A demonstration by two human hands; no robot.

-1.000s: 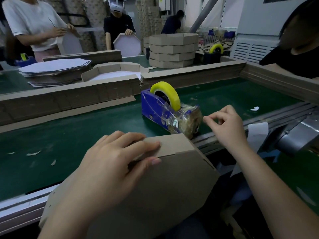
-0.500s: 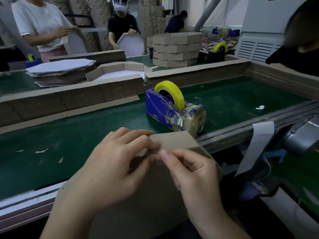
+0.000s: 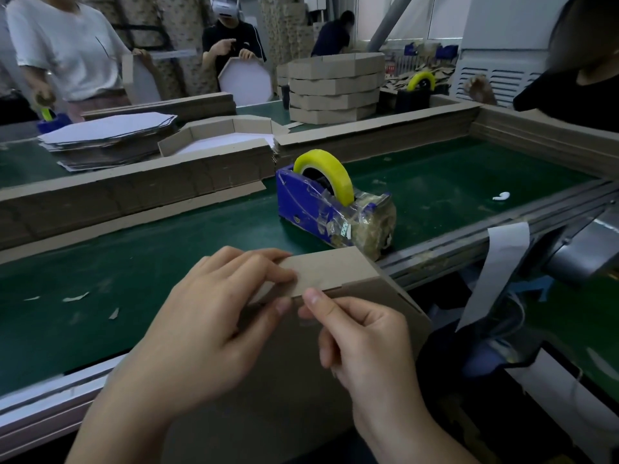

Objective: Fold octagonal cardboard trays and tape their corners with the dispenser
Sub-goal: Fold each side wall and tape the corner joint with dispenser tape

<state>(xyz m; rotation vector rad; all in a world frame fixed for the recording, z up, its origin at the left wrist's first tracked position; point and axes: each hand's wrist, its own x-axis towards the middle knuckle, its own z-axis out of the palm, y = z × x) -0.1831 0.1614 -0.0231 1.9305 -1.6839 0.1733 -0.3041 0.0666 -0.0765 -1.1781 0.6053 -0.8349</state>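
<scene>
left hand (image 3: 214,316): grip clamped on the cardboard tray (image 3: 284,413), four fingers laid over the top flap (image 3: 335,267) and the thumb tucked under at the corner. right hand (image 3: 365,343): grip nearly closed, thumb and forefinger pinched at the flap's lower edge right beside the left thumb, other fingers curled in. i can't tell whether clear tape sits between the fingertips. i have one tray in hand, brown side towards me, tilted up at the near edge of the tabletop (image 3: 134,262) and overhanging the metal rail, with the flap just in front of the tape dispenser (image 3: 311,209). that dispenser is blue with one yellow roll (image 3: 326,169), standing on the green surface, not touching the tray. dispensers in view: three, counting a dark one (image 3: 413,98) far back and a blue one (image 3: 53,120) far left. stack of folded trays (image 3: 335,88) behind: four layers as far as i can tell. one pile of flat blanks (image 3: 110,139), and one open tray (image 3: 227,132) behind the cardboard wall (image 3: 134,192). scraps on the green: three small ones at left, one white bit (image 3: 501,195) at right. other people: four, and two of them hold cardboard pieces.
</scene>
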